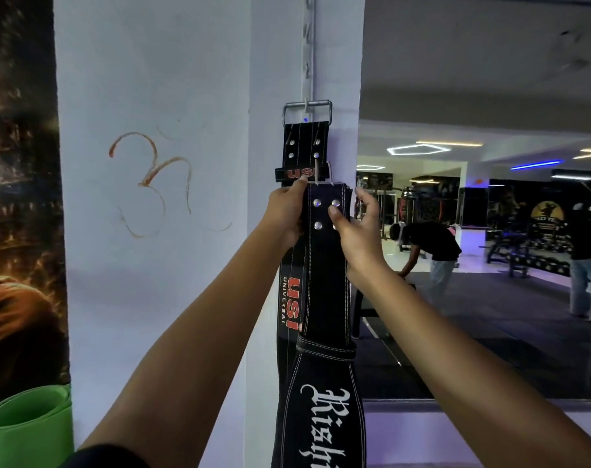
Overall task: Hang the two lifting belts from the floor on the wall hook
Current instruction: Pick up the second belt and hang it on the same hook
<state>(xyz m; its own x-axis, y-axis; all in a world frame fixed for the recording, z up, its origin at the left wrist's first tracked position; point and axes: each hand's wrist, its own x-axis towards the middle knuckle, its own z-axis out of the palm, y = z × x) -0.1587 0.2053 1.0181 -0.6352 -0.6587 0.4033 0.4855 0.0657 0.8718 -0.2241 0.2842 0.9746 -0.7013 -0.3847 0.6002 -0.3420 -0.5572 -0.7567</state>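
A black belt with red USI lettering (304, 143) hangs by its metal buckle from the wall hook (306, 104) on a slotted rail up the white pillar. In front of it a second black belt (324, 282) with white script lettering hangs down, its top end level with the first belt's loop. My left hand (287, 211) grips the left edge of that top end. My right hand (354, 228) holds its right edge, thumb on the riveted face. The second belt's buckle is mostly hidden behind its top edge.
A white wall with a reddish drawn symbol (152, 180) lies left of the pillar, with a poster (17, 197) beyond it. A rolled green mat (27, 430) stands at the lower left. The mirror (489, 231) on the right reflects gym equipment and two people.
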